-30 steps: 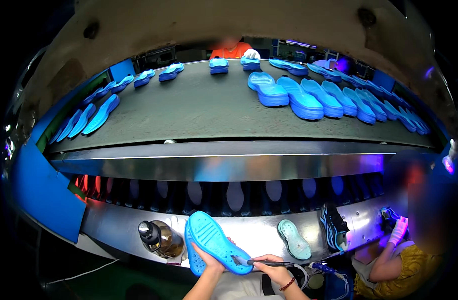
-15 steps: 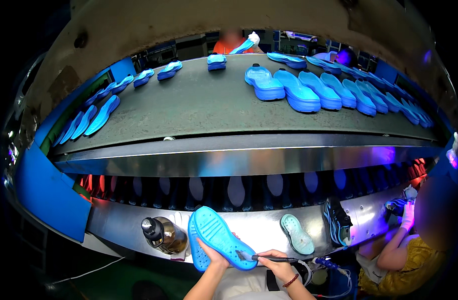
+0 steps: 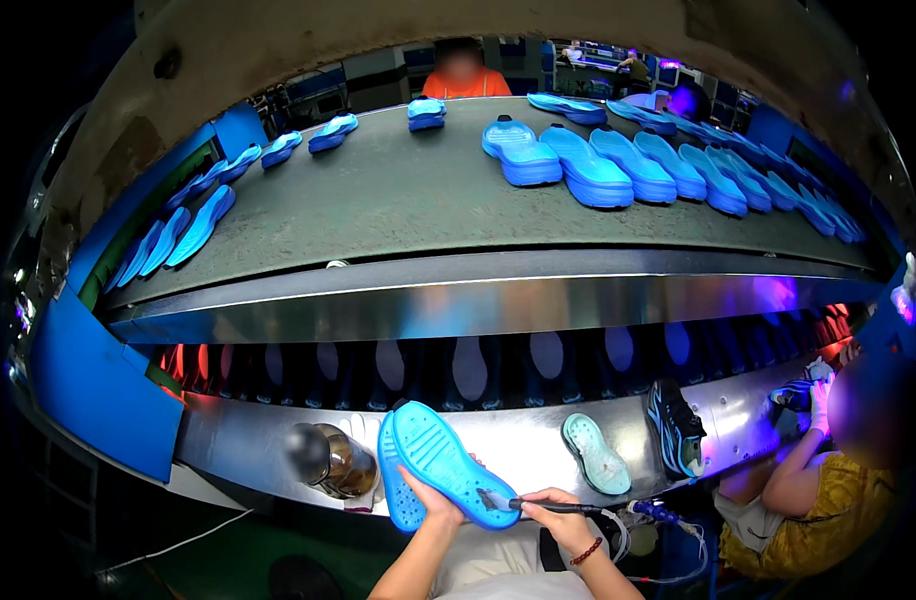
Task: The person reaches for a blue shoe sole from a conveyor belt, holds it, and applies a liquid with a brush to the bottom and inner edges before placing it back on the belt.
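While the belt (image 3: 398, 200) above carried its rows of blue soles (image 3: 588, 170) along, the person at the steel bench (image 3: 518, 450) held one blue sole (image 3: 440, 468) tilted up on its side, tread facing them, so the edge could be reached. The left hand (image 3: 433, 500) was cupped under its lower rim, fingers closed around it to steady it. The right hand (image 3: 563, 508) was pinched shut on a thin brush (image 3: 543, 506), its tip touching the heel end of that sole. A second blue sole (image 3: 396, 480) stood just behind the first. A dark round pot (image 3: 328, 460) sat near the left hand, within easy reach. A pale green sole (image 3: 595, 455) and a dark shoe (image 3: 675, 425) lay further right, near a co-worker's arm (image 3: 798, 470)
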### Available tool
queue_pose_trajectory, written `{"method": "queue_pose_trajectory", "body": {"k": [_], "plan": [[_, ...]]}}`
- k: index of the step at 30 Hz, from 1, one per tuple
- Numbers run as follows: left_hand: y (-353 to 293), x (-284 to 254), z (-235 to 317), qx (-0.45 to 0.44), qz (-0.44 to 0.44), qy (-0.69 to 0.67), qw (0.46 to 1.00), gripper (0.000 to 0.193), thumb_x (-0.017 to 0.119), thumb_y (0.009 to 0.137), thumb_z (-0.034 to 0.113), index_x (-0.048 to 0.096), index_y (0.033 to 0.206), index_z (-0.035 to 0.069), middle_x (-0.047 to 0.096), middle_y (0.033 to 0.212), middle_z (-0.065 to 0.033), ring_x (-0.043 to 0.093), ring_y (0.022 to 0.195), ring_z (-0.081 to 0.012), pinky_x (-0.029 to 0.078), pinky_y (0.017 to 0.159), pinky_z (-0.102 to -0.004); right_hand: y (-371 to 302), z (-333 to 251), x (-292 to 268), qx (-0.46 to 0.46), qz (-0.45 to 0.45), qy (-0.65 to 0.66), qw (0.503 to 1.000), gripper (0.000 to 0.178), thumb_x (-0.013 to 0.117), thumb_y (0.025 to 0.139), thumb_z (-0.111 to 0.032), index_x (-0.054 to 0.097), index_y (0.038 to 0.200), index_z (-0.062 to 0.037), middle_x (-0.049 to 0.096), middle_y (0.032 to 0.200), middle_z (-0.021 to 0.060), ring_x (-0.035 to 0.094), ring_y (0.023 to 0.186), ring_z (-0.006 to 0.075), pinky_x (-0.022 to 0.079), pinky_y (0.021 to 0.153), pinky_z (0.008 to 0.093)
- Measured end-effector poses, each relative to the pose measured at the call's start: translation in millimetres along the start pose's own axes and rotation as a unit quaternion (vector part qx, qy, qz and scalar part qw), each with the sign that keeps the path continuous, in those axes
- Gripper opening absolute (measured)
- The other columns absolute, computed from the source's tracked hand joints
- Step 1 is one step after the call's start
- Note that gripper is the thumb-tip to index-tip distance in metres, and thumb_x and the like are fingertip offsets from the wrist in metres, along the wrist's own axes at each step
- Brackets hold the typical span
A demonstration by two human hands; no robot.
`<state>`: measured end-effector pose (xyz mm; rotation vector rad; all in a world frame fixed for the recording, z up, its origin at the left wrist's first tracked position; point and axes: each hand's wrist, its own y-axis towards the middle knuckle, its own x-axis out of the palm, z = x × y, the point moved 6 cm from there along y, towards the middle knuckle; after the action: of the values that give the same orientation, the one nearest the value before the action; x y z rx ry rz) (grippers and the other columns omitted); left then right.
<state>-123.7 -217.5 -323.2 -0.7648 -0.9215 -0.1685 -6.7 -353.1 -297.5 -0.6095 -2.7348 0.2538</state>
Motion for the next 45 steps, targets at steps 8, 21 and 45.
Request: {"method": "queue_pose_trajectory", "body": {"k": [8, 21, 45], "plan": [[-4, 6, -2, 0.006, -0.007, -0.003, 1.0, 0.094, 0.011, 0.068, 0.081, 0.045, 0.111, 0.005, 0.056, 0.089, -0.0188, 0.055, 0.08, -0.0297, 0.046, 0.075, -0.0432, -7, -12, 2, -0.004, 0.003, -0.004, 1.0, 0.016, 0.061, 0.08, -0.004, 0.059, 0.094, 0.0044, 0.063, 0.093, 0.0118, 0.06, 0.081, 0.0133, 0.05, 0.075, 0.0242], [-30, 87, 23, 0.073, -0.22, 0.016, 0.973, 0.092, 0.02, 0.071, 0.079, 0.035, 0.122, 0.004, 0.054, 0.097, -0.0217, 0.055, 0.083, -0.0343, 0.046, 0.077, -0.047, 0, -44, -17, -0.079, -0.025, 0.072, 0.994, 0.013, 0.059, 0.079, -0.001, 0.061, 0.092, 0.0011, 0.063, 0.09, 0.0076, 0.056, 0.083, 0.0102, 0.044, 0.077, 0.0222], [-46, 169, -11, -0.305, -0.381, 0.35, 0.8, 0.056, 0.056, 0.083, 0.027, 0.037, 0.127, -0.002, 0.052, 0.115, -0.0164, 0.055, 0.1, -0.0223, 0.045, 0.087, -0.0331, -35, -202, 11, -0.327, -0.314, -0.332, 0.827, 0.023, 0.071, 0.065, 0.001, 0.066, 0.086, -0.0021, 0.066, 0.09, 0.0128, 0.065, 0.079, 0.0233, 0.052, 0.07, 0.0282]]}}
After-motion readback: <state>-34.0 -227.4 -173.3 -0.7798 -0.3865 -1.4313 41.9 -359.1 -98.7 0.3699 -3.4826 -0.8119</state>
